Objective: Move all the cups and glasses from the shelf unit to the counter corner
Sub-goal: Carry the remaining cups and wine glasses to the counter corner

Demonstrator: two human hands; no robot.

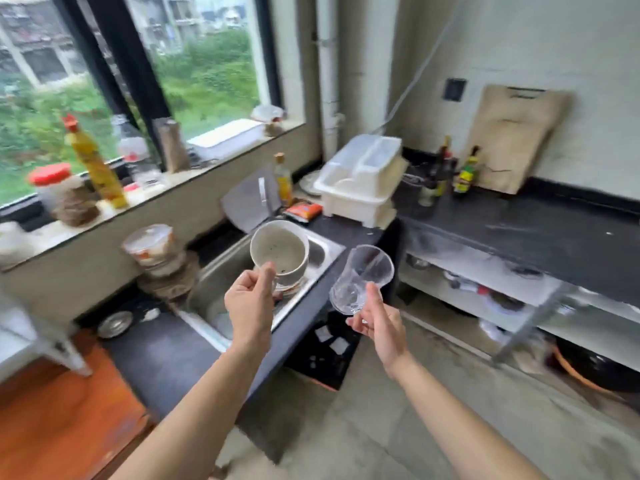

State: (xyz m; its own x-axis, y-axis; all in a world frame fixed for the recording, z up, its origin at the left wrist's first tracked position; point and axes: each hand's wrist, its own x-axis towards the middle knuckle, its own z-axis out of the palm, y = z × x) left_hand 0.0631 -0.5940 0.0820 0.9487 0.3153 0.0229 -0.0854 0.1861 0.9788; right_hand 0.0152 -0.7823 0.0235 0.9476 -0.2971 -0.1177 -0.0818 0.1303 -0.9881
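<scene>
My left hand (251, 303) grips a white ceramic cup (280, 252) by its lower side, its mouth tilted toward me, dark specks inside. It hangs over the steel sink (317, 252). My right hand (377, 322) holds a clear drinking glass (362, 278) by its base, tilted with the mouth up and away, above the floor in front of the dark counter (349, 232). The counter corner lies beyond, where a white dish rack (360, 181) stands. The whole view is motion-blurred.
Sauce bottles (465, 174) and a wooden cutting board (516, 136) stand on the right counter (540, 230). Bottles and jars line the window sill (86, 168). Stacked bowls (162, 258) sit left of the sink. Open shelves (485, 289) run under the right counter.
</scene>
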